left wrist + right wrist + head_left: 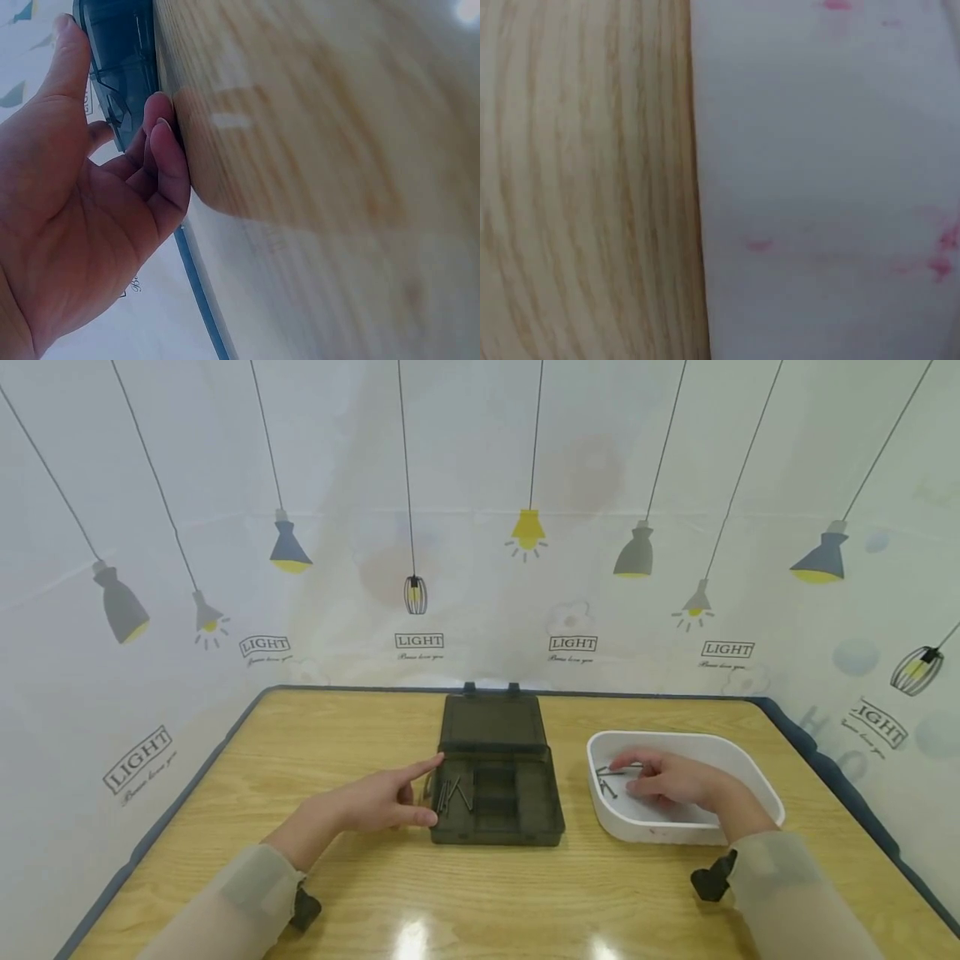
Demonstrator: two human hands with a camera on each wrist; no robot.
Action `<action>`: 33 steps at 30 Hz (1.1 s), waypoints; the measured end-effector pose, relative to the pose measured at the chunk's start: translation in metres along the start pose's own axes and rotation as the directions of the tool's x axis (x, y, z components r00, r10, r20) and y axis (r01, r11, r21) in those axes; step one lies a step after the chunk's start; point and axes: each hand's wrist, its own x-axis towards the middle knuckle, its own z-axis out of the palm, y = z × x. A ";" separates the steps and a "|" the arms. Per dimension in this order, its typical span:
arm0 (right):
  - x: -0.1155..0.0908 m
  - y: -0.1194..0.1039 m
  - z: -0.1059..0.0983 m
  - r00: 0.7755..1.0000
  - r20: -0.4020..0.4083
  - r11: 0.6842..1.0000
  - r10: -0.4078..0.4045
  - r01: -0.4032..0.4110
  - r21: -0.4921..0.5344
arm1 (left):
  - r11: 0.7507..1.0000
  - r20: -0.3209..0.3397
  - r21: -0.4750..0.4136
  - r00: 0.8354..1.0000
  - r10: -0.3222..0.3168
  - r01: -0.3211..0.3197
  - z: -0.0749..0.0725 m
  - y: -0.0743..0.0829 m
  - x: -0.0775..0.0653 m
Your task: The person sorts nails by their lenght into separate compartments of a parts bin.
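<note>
A dark, see-through plastic organizer box (517, 839) lies with its lid (491, 718) folded back. Several long screws (444, 797) sit in its left compartment. My left hand (375, 802) is at the box's left side, index finger straight toward the back corner and thumb at the front corner. In the left wrist view that hand's other fingers (171, 161) bend beside the box (124, 75). My right hand (675, 779) reaches down into a white tub (626, 832), index finger and thumb apart over a few loose screws (608, 790). The right wrist view shows only the tub's outer wall (817, 165), not the hand.
The wooden table (360, 893) has a dark edge, with a white lamp-printed sheet (480, 460) rising behind and beside it. Black wrist devices (712, 878) sit at both cuffs. Pink smudges (939, 266) mark the tub's outer wall.
</note>
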 end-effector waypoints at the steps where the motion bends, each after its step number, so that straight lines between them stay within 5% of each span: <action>1: 0.000 0.000 0.000 1.000 -0.005 1.000 -0.002 0.002 -0.009 | 1.000 0.000 0.001 1.000 0.001 -0.001 0.000 0.000 0.000; 20: 0.004 0.000 0.002 0.999 -0.049 0.990 0.005 -0.011 -0.140 | 1.000 -0.009 0.006 1.000 0.016 -0.016 0.001 0.000 0.000; 33: 0.002 -0.006 0.003 0.996 -0.089 0.990 0.011 -0.024 -0.140 | 1.000 -0.014 0.015 1.000 0.006 -0.006 0.001 0.002 -0.001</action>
